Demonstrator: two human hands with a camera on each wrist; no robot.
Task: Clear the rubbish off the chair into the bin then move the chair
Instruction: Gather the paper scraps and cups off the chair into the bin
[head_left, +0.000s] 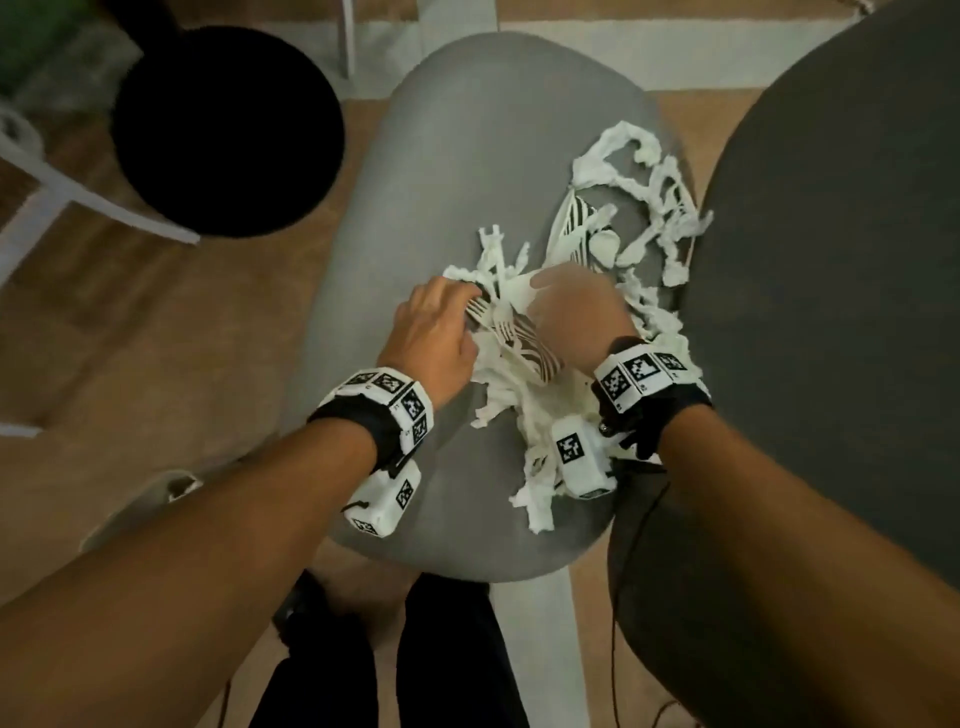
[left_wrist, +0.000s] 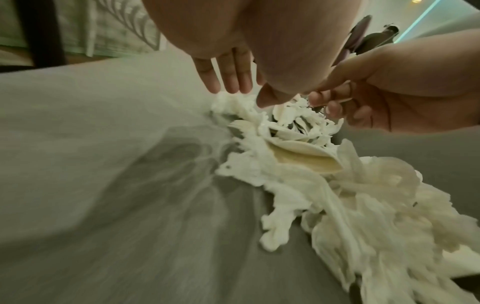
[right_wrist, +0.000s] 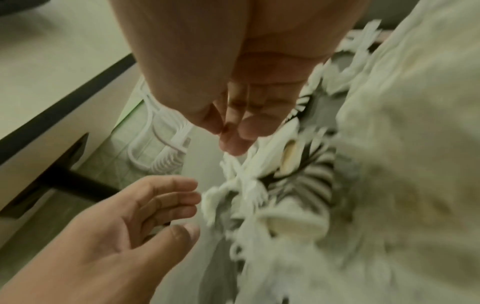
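White shredded rubbish (head_left: 519, 384) with plastic forks and striped scraps is heaped on the grey chair seat (head_left: 467, 130), mostly on its right half. My left hand (head_left: 457, 312) lies at the pile's left edge, its straight fingers (left_wrist: 228, 78) touching the shreds. My right hand (head_left: 561, 301) is over the pile's middle, blurred, and its curled fingers (left_wrist: 327, 100) pinch thin pieces of the rubbish (left_wrist: 337, 195). In the right wrist view the right fingertips (right_wrist: 233, 133) are bunched together above the striped scraps (right_wrist: 311, 174). The black bin (head_left: 223, 130) stands on the floor at the upper left.
A dark grey round table (head_left: 831, 208) crowds the chair's right side. A white frame (head_left: 78, 192) stands left of the bin. Wooden floor shows left of the chair. My legs are at the seat's near edge.
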